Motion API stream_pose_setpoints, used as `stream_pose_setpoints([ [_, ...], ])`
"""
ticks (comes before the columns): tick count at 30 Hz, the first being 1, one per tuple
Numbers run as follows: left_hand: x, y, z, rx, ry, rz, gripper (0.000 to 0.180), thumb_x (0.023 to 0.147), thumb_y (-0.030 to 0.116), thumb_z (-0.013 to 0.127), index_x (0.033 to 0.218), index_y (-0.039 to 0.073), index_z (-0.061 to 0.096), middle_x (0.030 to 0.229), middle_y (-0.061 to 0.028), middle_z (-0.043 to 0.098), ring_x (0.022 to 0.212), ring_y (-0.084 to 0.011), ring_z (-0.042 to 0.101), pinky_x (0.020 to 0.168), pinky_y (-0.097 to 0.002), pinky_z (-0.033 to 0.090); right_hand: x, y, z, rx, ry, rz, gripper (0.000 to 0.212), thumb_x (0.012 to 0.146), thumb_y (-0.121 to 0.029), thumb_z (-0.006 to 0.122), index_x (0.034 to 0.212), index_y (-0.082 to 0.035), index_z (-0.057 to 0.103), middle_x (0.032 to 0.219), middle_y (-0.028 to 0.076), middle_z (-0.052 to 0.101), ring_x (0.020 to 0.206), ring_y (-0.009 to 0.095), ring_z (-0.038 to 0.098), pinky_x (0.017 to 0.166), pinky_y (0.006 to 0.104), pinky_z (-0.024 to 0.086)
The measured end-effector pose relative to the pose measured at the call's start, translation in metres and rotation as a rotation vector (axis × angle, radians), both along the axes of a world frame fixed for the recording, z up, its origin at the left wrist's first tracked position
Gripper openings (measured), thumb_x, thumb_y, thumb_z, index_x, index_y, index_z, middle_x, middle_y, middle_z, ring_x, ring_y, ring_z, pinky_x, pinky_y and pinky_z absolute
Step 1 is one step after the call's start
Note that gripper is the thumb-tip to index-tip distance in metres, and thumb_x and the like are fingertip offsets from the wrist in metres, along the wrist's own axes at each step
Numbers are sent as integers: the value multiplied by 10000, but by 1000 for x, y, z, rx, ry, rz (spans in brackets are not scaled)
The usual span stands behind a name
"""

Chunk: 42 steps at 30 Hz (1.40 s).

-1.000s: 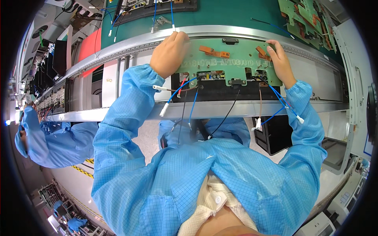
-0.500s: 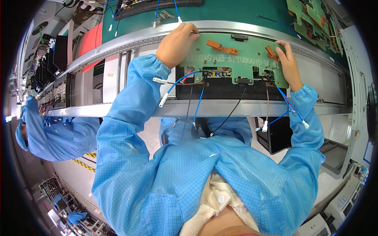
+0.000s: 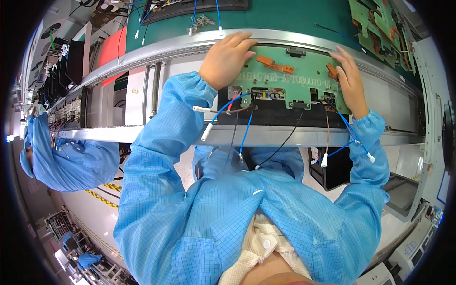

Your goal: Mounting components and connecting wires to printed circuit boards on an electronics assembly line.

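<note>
A green fixture plate (image 3: 270,80) with two orange-brown turning latches, the longer latch (image 3: 275,63) left of the middle, lies over a circuit board (image 3: 270,94) on a black base (image 3: 266,118). At the plate's upper left corner, my left hand (image 3: 225,61) rests with its fingers stretched out and thumb near the edge. My right hand (image 3: 350,85) is at the plate's right end, fingers extended and apart. Blue, brown and black wires come out from under the plate; one white connector (image 3: 206,132) hangs over the near rail. The undersides of both hands are hidden.
Metal conveyor rails (image 3: 171,134) run across in front of me. Beyond them, a green mat (image 3: 294,19) holds a pile of small metal parts (image 3: 203,21) and loose wires. More green plates (image 3: 375,28) stand far right. Another person in blue (image 3: 80,164) works at the left.
My left hand has slid a little right along the plate, its fingers straightening. My right fingers have loosened and spread. The view has shifted slightly; the plate stays on its base.
</note>
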<state>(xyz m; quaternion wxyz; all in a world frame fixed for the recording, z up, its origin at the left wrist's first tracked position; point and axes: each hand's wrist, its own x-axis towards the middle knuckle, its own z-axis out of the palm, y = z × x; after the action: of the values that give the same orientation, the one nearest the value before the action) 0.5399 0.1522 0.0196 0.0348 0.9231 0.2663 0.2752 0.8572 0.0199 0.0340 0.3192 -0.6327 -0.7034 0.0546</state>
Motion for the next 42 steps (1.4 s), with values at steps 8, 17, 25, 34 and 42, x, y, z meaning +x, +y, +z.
stream_pose_setpoints([
  [8, 10, -8, 31, -75, 201, -34, 403, 959, 238, 364, 1347, 132, 394, 1475, -74, 261, 1362, -368, 177, 1080, -553, 183, 2, -13, 33, -30, 48, 61, 389, 893, -98, 357, 1240, -51, 528, 1325, 94, 492, 1321, 303, 326, 1105, 420, 191],
  [17, 10, -34, 49, -19, 159, -36, 406, 931, 270, 456, 1312, 133, 436, 1427, -60, 352, 1318, -356, 290, 1043, -566, 255, -7, -41, 57, -84, 7, -12, 389, 921, -148, 337, 1235, -21, 528, 1324, 99, 493, 1321, 284, 327, 1110, 392, 186],
  [25, 16, -27, 39, -38, 209, -45, 416, 948, 250, 380, 1354, 159, 391, 1458, -54, 301, 1347, -358, 227, 1088, -539, 183, 2, -33, 37, -25, 25, -9, 339, 916, -116, 383, 1195, -32, 556, 1278, 93, 533, 1287, 293, 378, 1100, 401, 202],
  [34, 28, -6, 29, -121, 353, -37, 423, 974, 287, 310, 1384, 190, 335, 1475, -84, 252, 1367, -332, 191, 1091, -541, 173, 21, -11, 14, -71, 160, 63, 340, 937, -140, 390, 1218, -26, 543, 1304, 96, 512, 1316, 270, 341, 1096, 374, 205],
  [42, 48, -16, 36, -101, 318, -3, 425, 972, 285, 317, 1390, 208, 335, 1483, -81, 237, 1374, -318, 174, 1091, -537, 171, 26, -20, 26, -86, 134, 66, 375, 953, -191, 359, 1263, -52, 519, 1348, 83, 475, 1334, 289, 305, 1105, 392, 173],
])
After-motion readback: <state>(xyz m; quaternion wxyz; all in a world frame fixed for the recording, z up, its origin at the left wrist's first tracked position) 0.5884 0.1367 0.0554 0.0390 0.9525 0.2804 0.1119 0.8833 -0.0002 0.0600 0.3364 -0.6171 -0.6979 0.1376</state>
